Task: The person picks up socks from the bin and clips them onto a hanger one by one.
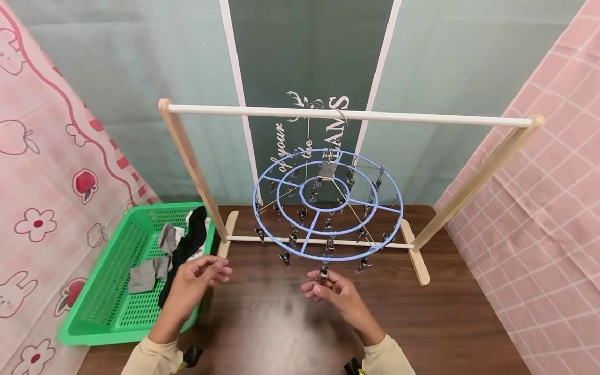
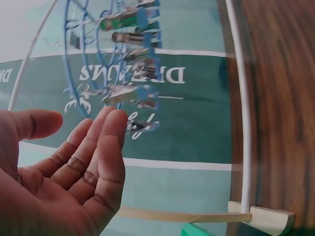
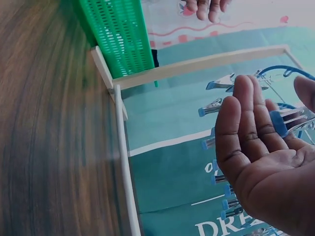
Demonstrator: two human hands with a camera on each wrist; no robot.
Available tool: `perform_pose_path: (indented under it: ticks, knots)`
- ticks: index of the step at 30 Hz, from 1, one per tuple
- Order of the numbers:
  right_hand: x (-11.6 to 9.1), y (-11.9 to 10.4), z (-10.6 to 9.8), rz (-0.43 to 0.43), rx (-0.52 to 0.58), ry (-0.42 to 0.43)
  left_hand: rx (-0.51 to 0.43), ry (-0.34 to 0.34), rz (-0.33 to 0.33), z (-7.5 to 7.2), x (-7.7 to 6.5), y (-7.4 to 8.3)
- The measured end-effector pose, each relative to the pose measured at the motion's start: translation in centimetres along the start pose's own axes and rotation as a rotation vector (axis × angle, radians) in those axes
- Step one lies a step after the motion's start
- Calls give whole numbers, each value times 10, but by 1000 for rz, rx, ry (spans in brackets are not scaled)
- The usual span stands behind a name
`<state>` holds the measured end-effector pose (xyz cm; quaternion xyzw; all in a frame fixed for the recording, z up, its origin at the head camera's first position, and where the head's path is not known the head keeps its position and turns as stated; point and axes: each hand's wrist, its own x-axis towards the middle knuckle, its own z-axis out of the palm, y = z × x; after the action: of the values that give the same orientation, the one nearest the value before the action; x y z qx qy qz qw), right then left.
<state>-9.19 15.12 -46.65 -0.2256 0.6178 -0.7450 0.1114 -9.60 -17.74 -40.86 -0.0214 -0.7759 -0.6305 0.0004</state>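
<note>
A round blue clip hanger (image 1: 311, 256) with three rings hangs by its hook from a white rail, with several metal clips dangling below it. My right hand (image 1: 344, 302) is at the hanger's front edge, fingers loosely extended. One blue-tipped clip (image 3: 278, 123) hangs between its thumb and fingers, not gripped. My left hand (image 1: 192, 284) hovers beside the green basket (image 1: 77, 337), holding nothing, its fingers relaxed. Inside the basket lie a long black sock-like cloth (image 1: 188, 245), a grey cloth piece (image 1: 142, 275) and some white cloth, partly hidden by the left forearm.
The drying rack has a white top rail (image 1: 262, 111), wooden side posts (image 1: 189, 161) and a white lower bar (image 1: 248, 239) just above the brown table (image 1: 276, 333). Curtains stand behind, with patterned pink cloth at the left and a pink grid (image 1: 539, 234) at the right.
</note>
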Motion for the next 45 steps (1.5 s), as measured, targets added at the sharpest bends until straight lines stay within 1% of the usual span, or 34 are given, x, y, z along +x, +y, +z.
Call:
perform_pose_path:
  ticks: [3, 7, 9, 13, 15, 18, 22, 24, 28, 31, 33, 36, 37, 40, 41, 43, 45]
  knots:
    - [0, -3, 1, -7, -13, 14, -80, 7, -10, -12, 3, 4]
    - [0, -5, 2, -18, -21, 23, -207, 26, -57, -30, 8, 7]
    - [0, -6, 3, -22, -23, 30, -282, 47, -73, -38, 11, 7]
    - [0, -7, 3, -50, -32, 43, -422, 68, -68, -51, 18, 6]
    - [0, -8, 3, -76, -46, 46, -463, 68, -73, -56, 22, 5]
    - [0, -9, 1, -123, -66, 45, -479, 64, -81, -62, 28, 2]
    - [2, -10, 0, -148, -77, 48, -431, 58, -98, -73, 38, -3]
    - [2, -9, -1, -146, -74, 55, -398, 68, -118, -79, 44, -5]
    - [2, -8, -1, -120, -55, 74, -397, 126, -173, -93, 52, -9]
    - [1, -9, 0, -100, -43, 90, -431, 172, -219, -102, 57, -12]
    - [1, -9, 0, -93, -37, 100, -434, 194, -235, -107, 59, -15]
    - [2, -10, -1, -116, -34, 97, -412, 215, -245, -111, 63, -19]
    - [2, -10, -1, -124, -30, 97, -389, 222, -248, -112, 65, -20]
    - [3, -12, -1, -152, -19, 98, -275, 236, -278, -113, 70, -24]
    - [3, -12, -1, -156, -13, 101, -216, 240, -291, -113, 72, -26]
    - [2, -13, -1, -165, -4, 106, -70, 246, -322, -113, 76, -29]
    - [2, -13, -1, -179, 1, 107, 63, 227, -351, -113, 79, -32]
